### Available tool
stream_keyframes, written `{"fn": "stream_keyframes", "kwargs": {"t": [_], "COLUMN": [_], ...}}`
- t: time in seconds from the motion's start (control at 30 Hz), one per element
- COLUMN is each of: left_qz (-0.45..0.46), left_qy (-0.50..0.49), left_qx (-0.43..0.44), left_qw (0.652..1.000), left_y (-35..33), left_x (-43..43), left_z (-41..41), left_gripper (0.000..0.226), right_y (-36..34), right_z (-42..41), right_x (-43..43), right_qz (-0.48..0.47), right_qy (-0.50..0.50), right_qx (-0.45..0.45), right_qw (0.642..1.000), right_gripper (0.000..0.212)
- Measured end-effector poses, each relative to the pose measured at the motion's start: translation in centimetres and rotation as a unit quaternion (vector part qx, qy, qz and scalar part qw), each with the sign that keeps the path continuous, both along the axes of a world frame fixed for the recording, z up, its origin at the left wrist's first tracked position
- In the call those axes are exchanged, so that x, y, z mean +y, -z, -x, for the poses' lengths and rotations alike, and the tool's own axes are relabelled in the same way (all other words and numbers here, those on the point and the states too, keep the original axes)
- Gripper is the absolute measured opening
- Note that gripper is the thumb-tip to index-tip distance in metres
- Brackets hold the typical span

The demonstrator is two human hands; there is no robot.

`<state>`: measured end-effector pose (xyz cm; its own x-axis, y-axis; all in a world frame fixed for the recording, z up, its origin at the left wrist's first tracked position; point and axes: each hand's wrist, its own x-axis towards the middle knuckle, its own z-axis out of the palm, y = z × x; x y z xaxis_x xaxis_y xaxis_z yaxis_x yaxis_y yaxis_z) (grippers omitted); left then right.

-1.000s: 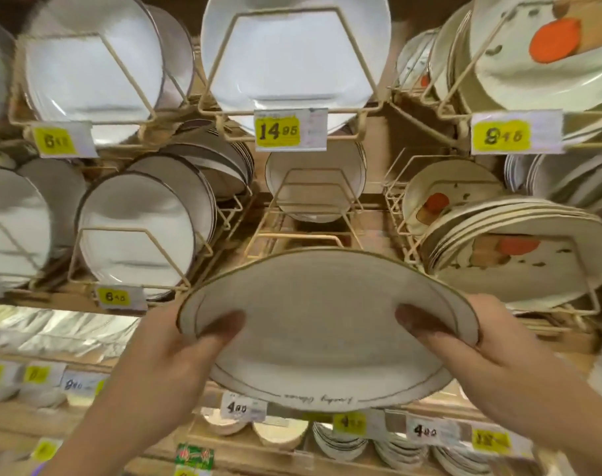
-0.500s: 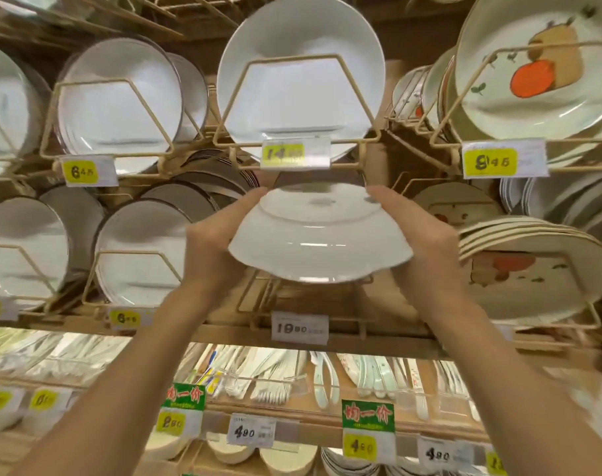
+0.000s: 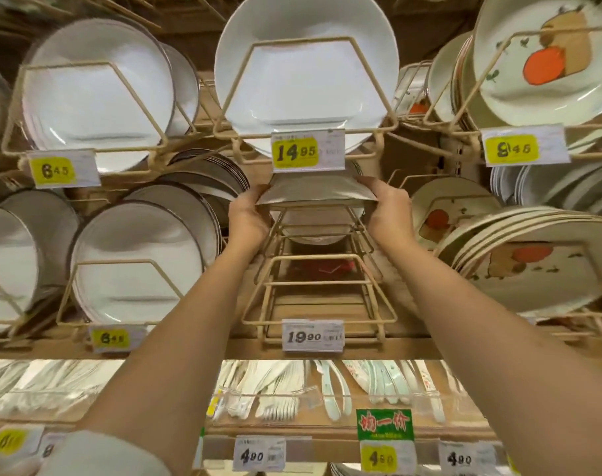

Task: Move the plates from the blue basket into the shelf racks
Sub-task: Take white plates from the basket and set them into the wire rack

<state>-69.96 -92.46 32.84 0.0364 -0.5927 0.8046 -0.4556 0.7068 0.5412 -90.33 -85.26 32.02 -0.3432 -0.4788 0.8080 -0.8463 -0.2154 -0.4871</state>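
Note:
A cream plate [image 3: 315, 194] with a thin dark rim is held nearly flat, underside toward me, deep in the middle wire rack [image 3: 318, 293] tagged 19.90. My left hand [image 3: 246, 214] grips its left edge and my right hand [image 3: 387, 209] grips its right edge, fingers curled round the rim. Another white plate [image 3: 313, 230] leans at the back of that rack, just below the held one. The front slots of the rack hold nothing. The blue basket is out of view.
Wire racks with white plates [image 3: 97, 87] fill the left, a large white plate [image 3: 304, 70] sits right above under the 14.95 tag [image 3: 308, 151], and plates with an orange picture [image 3: 547, 266] stack on the right. A lower shelf holds plastic cutlery [image 3: 286, 386].
Both hands have pushed the plate up and back, from in front of the shelf into the rear of the middle rack. The view has tilted up and closer to the shelf.

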Motion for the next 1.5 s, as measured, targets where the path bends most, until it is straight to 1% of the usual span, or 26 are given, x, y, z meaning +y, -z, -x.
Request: {"fn": "stream_keyframes", "kwargs": {"t": [0.07,0.13,0.2,0.3,0.43,0.6,0.7,0.83,0.93,1.0,1.03,1.07,1.13,1.17,1.2,1.27,1.3,1.4,1.5], "left_qz": [-0.080,-0.105,-0.121,-0.160,-0.184,-0.215,-0.247,-0.282,-0.318,-0.327,-0.326,-0.324,-0.311,-0.303,-0.295,-0.263,-0.236,-0.191,-0.196], "left_qy": [0.012,-0.030,-0.058,-0.031,-0.017,-0.005,0.007,0.022,0.042,0.045,0.040,0.040,0.082,0.110,0.129,0.141,0.146,0.183,0.185], "left_qx": [0.053,-0.019,-0.061,-0.055,-0.065,-0.051,-0.033,-0.004,0.025,0.034,0.040,0.054,0.093,0.113,0.122,0.113,0.109,0.126,0.119], "left_qw": [0.995,0.994,0.989,0.985,0.981,0.975,0.968,0.959,0.947,0.943,0.944,0.944,0.942,0.940,0.939,0.948,0.955,0.956,0.956], "left_y": [-0.6,-0.9,-0.2,0.2,1.1,1.9,2.2,2.6,2.7,2.7,2.6,2.5,2.2,2.1,2.1,2.3,2.7,4.8,7.7], "left_x": [-1.8,-3.2,-4.6,-5.1,-5.7,-5.9,-5.8,-5.3,-4.5,-3.6,-2.8,-1.9,0.4,2.0,3.7,7.7,9.7,16.3,21.7], "left_z": [0.9,1.2,1.3,1.6,1.8,1.4,1.2,1.1,1.0,0.7,0.5,0.3,-0.2,-0.5,-0.9,-1.9,-2.6,-5.2,-8.0], "left_gripper": [0.022,0.012,0.022,0.027,0.026,0.021,0.021,0.020,0.022,0.028,0.029,0.026,0.024,0.026,0.027,0.028,0.027,0.028,0.029], "right_y": [-1.1,-2.1,-2.6,-2.5,-1.8,-0.9,-0.4,0.5,0.7,0.7,0.9,0.9,0.7,0.6,0.5,0.7,1.0,2.9,5.9], "right_z": [0.5,1.0,1.3,1.5,1.6,1.2,1.0,0.5,0.2,0.1,0.1,-0.1,-0.9,-1.4,-1.8,-2.6,-3.1,-5.0,-7.1], "right_x": [-1.1,-2.0,-2.7,-3.4,-4.2,-5.2,-5.4,-5.2,-4.6,-3.7,-3.2,-2.7,-1.2,-0.2,1.0,3.6,5.0,9.7,14.3], "right_qz": [-0.023,-0.037,-0.050,-0.087,-0.113,-0.102,-0.128,-0.147,-0.166,-0.181,-0.175,-0.159,-0.108,-0.086,-0.070,-0.030,-0.003,0.055,0.061], "right_qy": [0.021,0.030,0.038,0.068,0.044,0.036,0.034,0.033,0.037,-0.001,-0.028,-0.053,-0.083,-0.086,-0.088,-0.109,-0.134,-0.213,-0.268], "right_qx": [-0.037,-0.069,-0.087,-0.098,-0.143,-0.204,-0.214,-0.251,-0.268,-0.300,-0.317,-0.337,-0.363,-0.357,-0.345,-0.326,-0.320,-0.313,-0.315], "right_qw": [0.999,0.996,0.994,0.989,0.982,0.973,0.968,0.956,0.948,0.937,0.932,0.926,0.922,0.926,0.932,0.939,0.938,0.924,0.908], "right_gripper": [0.033,0.023,0.022,0.029,0.027,0.031,0.028,0.027,0.030,0.031,0.027,0.021,0.019,0.019,0.024,0.032,0.031,0.025,0.025]}}
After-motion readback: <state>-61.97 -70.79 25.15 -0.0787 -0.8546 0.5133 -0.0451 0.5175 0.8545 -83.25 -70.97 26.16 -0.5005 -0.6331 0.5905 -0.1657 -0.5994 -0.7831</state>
